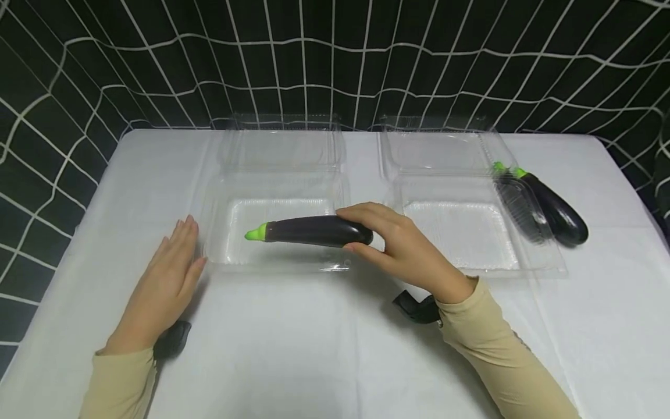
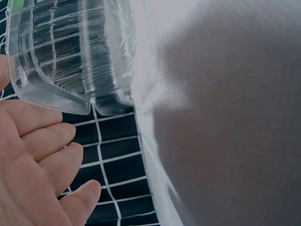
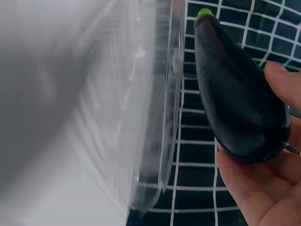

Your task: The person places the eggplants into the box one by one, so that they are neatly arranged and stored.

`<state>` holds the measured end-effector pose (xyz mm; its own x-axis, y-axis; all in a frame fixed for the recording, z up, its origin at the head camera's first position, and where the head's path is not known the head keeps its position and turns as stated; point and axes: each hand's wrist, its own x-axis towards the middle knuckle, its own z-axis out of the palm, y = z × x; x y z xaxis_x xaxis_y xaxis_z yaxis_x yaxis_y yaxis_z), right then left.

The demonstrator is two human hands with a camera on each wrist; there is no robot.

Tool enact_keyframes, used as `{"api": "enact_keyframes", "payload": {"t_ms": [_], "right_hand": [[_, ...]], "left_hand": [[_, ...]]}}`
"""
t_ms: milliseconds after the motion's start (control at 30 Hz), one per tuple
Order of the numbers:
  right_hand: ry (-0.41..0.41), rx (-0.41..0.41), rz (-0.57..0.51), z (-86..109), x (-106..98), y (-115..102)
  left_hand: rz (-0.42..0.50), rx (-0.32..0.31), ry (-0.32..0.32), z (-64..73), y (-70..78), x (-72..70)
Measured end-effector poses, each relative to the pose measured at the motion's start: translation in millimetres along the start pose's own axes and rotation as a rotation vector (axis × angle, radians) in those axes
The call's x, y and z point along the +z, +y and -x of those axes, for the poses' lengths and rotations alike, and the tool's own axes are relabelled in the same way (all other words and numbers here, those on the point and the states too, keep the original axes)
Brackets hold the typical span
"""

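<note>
Holding nothing, the left hand, fingers extended, is beside the left edge of a clear box. The right hand grips a dark eggplant by its rounded end between thumb and fingers, over that box, green tip pointing left. To the right, another eggplant lies beside a second clear box. Behind the white table is white netting.

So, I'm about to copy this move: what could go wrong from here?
The right grip holds the glossy eggplant by its thick end, so it might slip or tilt. In the head view, that end extends past the right edge of the left container, so lowering could snag there.
</note>
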<state>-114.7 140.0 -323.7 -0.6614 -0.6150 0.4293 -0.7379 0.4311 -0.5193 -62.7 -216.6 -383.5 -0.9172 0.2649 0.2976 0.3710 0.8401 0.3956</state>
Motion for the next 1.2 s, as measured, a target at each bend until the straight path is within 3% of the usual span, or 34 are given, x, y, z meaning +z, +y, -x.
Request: {"api": "enact_keyframes", "payload": {"t_ms": [400, 1200], "right_hand": [[-0.136, 0.047, -0.019, -19.8, 30, -11], [-0.221, 0.080, 0.081, -24.7, 45, -1]], "left_hand": [[-0.016, -0.005, 0.002, 2.6, 2.2, 2.7], [-0.031, 0.003, 0.021, 1.1, 1.1, 2.7]]}}
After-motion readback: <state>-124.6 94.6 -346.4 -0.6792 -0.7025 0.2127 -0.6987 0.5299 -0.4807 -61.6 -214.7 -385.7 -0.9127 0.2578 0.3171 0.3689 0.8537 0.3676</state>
